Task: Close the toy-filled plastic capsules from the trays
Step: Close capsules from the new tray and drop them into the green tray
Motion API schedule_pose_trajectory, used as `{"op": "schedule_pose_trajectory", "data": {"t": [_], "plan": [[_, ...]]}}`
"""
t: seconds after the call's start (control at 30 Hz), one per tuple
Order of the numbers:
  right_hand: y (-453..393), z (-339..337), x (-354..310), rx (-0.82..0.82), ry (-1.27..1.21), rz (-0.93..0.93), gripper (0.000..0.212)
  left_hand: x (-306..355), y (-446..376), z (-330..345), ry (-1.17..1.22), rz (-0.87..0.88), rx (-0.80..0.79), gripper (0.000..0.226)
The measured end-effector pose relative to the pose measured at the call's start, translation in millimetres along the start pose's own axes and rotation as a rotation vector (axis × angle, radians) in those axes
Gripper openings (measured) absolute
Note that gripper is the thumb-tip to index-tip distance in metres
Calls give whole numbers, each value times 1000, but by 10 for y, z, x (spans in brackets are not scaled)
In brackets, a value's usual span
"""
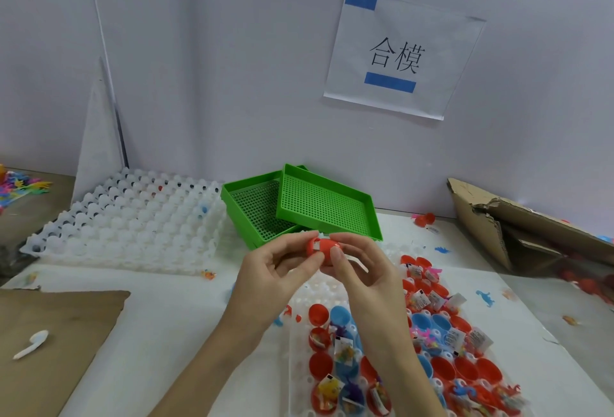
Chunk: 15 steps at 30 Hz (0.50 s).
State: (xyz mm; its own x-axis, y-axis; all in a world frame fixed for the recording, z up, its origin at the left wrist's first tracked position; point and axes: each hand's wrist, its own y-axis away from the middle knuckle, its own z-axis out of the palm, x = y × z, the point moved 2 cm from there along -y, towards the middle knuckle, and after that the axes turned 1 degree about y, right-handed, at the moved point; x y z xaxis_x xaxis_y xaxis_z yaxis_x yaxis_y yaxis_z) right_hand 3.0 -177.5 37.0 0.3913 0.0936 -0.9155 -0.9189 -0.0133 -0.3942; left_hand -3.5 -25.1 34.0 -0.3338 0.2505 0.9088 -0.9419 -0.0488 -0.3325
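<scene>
Red capsule (321, 249) held above a white tray (300, 343) of open red and blue halves (toy-filled).

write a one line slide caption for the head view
Both hands, left hand and right hand, press a red capsule shut above a white tray of open toy-filled capsules.

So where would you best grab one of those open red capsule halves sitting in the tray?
From above, by the rim: a red half sits mouth-up in its tray pocket, so only the round rim is exposed; pinch across it with fingertips, probably thumb inside.
</scene>
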Motion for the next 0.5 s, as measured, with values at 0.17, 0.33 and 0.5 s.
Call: {"op": "schedule_pose_trajectory", "data": {"t": [0.17,0.33,0.5], "plan": [[10,20,-19,12,-37,31,13,11,8,2,-158,84,-2,33],[9,17,-30,-4,-46,42,13,38,35,5,-477,347,28,33],[4,10,-72,-51,-51,27,15,65,50,-17,-483,419,41,34]]}}
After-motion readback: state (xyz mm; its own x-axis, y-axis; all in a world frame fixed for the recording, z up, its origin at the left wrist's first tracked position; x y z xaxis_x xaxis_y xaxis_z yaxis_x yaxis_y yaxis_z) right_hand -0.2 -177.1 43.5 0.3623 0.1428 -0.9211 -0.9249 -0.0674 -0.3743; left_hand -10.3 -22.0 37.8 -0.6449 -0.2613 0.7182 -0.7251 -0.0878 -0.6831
